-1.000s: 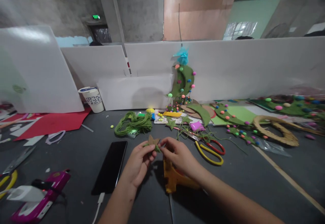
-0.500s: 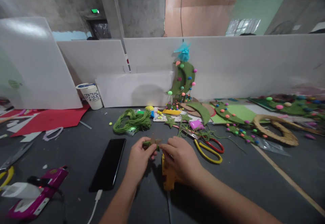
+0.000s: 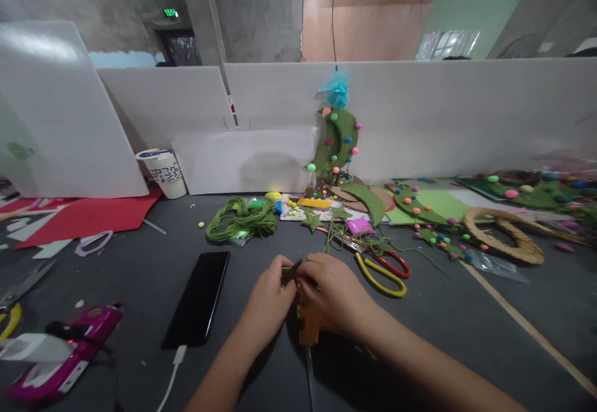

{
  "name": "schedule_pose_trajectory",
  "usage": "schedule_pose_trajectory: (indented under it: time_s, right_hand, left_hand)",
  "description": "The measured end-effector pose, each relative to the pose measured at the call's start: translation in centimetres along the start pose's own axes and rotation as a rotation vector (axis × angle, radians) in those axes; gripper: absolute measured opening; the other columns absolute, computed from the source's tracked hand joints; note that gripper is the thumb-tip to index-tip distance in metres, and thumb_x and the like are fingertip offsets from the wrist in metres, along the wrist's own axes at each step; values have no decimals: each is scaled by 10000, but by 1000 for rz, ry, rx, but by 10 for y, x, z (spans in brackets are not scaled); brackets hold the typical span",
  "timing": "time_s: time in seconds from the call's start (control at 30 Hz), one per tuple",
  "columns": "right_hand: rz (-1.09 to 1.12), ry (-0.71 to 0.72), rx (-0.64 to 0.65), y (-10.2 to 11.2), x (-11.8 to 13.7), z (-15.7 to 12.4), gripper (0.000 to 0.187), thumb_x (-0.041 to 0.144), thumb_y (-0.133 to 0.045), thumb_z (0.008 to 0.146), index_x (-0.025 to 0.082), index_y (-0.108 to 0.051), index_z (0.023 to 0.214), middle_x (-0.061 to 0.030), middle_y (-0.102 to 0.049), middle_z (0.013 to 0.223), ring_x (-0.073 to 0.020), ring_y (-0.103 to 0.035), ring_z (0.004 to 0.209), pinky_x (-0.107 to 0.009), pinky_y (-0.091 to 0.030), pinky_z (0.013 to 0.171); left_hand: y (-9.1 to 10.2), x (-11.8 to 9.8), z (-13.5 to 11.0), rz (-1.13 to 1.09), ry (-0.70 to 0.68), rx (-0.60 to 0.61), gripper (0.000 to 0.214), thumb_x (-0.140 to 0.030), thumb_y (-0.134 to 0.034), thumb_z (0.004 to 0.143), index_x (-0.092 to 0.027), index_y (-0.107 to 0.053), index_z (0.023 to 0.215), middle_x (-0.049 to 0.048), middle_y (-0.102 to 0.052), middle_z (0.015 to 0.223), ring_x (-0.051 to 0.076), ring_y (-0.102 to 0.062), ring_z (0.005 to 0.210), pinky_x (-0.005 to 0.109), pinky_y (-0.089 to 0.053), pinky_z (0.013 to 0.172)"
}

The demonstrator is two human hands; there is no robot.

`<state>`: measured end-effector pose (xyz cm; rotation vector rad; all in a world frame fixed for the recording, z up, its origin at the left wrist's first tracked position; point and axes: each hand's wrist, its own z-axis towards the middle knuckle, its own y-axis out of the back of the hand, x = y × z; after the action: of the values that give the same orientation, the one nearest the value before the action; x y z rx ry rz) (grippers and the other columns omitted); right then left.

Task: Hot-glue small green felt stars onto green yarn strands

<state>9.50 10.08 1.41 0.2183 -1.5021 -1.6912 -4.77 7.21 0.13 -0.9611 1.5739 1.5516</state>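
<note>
My left hand (image 3: 269, 297) pinches a small green felt piece (image 3: 290, 272) with a brown side, turned nearly edge-on. My right hand (image 3: 336, 289) is closed, its fingertips meeting the left ones at the piece's right edge. The fingers cover much of its outline. Under my right hand lies an orange-yellow glue gun (image 3: 308, 330), partly hidden by the palm. Just beyond the hands are scissors (image 3: 380, 275) with yellow and red handles, green felt stars (image 3: 311, 220) and loose green yarn.
A black phone (image 3: 198, 300) on a white cable lies to the left, near a magenta power strip (image 3: 69, 362). Behind are a green yarn skein (image 3: 242, 219), a felt tree with pompoms (image 3: 342, 135) and a white cup (image 3: 165, 174). A straw-coloured ring (image 3: 480, 228) lies right.
The felt piece has tilted edge-on between my fingers. My left hand has shifted slightly right, and both hands have drawn closer together around it.
</note>
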Motion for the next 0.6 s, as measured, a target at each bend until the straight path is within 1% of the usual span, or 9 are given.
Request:
schedule_pose_trajectory:
  time_s: [0.07,0.13,0.23,0.3,0.37,0.47,0.53,0.6]
  right_hand:
    - [3,-17,12,3,2,0,131,110,-519,805,158,-621,738,-16,-591,713,-133,-522,717,-226,-346,620]
    - [-33,-6,10,6,4,-1,117,118,-522,801,159,-622,756,-22,-591,717,-140,-520,713,-235,-341,609]
    - [-89,48,18,10,8,-3,106,144,-525,804,159,-603,734,-28,-580,701,-149,-499,679,-252,-329,587]
    - [-103,118,9,14,9,-3,106,147,-517,809,158,-580,724,-28,-568,700,-150,-476,666,-261,-334,595]
    - [-118,213,-5,18,6,-2,90,143,-511,814,157,-558,739,-33,-558,726,-156,-452,684,-272,-344,624]
    - [-116,324,11,28,-3,0,98,132,-487,838,152,-540,758,-43,-541,767,-161,-431,723,-276,-354,655]
    - [-53,350,22,35,-8,0,118,137,-461,864,150,-545,783,-45,-529,785,-156,-435,749,-266,-363,668]
    - [47,344,-12,41,-12,0,118,152,-450,879,153,-550,817,-43,-519,801,-150,-447,775,-257,-374,687]
  left_hand:
    - [-2,1,0,44,-22,-47,65,-167,-487,719,-203,-508,767,8,-601,731,170,-560,691,257,-380,624]
    - [-4,2,0,64,-36,-74,63,-154,-486,719,-206,-514,741,6,-592,694,167,-547,662,254,-368,606]
    - [-4,3,0,68,-46,-70,79,-136,-494,715,-206,-513,682,3,-586,642,156,-539,615,243,-360,574]
    - [-3,4,-1,19,-34,-43,89,-130,-502,710,-203,-501,660,-9,-577,593,147,-539,566,234,-364,540]
    - [-2,4,-1,-115,28,41,74,-163,-517,722,-199,-488,664,-18,-561,536,145,-543,498,232,-382,493]
    - [1,3,-3,-409,174,269,113,-258,-572,731,-175,-495,726,2,-583,552,145,-560,441,241,-425,437]
    - [5,0,-4,-574,233,416,178,-279,-618,717,-152,-509,782,19,-601,585,131,-569,439,227,-443,428]
    - [10,-3,-6,-690,254,509,204,-268,-636,719,-139,-514,818,39,-623,632,107,-569,439,195,-441,416]
